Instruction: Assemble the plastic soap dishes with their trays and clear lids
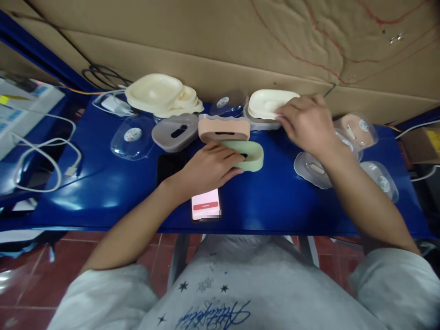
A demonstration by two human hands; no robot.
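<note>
Blue, glossy and smooth, the tabletop (271, 201) stretches from side to side and throws back pale patches of light on its left half. Brown cardboard (213, 41) stands behind it as a wall, creased at the upper right, with thin red wires (319, 27) running across it. Below the near edge, dark red floor tiles (85, 256) show with light joints, and at the far left a white box-like object (27, 114) stands beside the table.

Near the middle of the table is a green slotted dish (256, 158); the left hand (209, 166) grasps its left end, the thumb along the near side. Just behind the dish stands a peach slotted dish (223, 130), with a grey slotted dish (175, 133) to its left. The right hand (307, 121) reaches to the back and pinches the right end of a cream oval tray (268, 101), which sits over a greyish piece (263, 123).

Toward the back left, larger cream trays (154, 94) are piled near the cardboard. A clear plastic cover (130, 140) with a round label lies in front of them, and more clear covers (381, 181) are spread on the right. A lit phone (205, 205) lies near the front edge, partly beneath the left forearm; white cable (37, 188) loops at the left.
</note>
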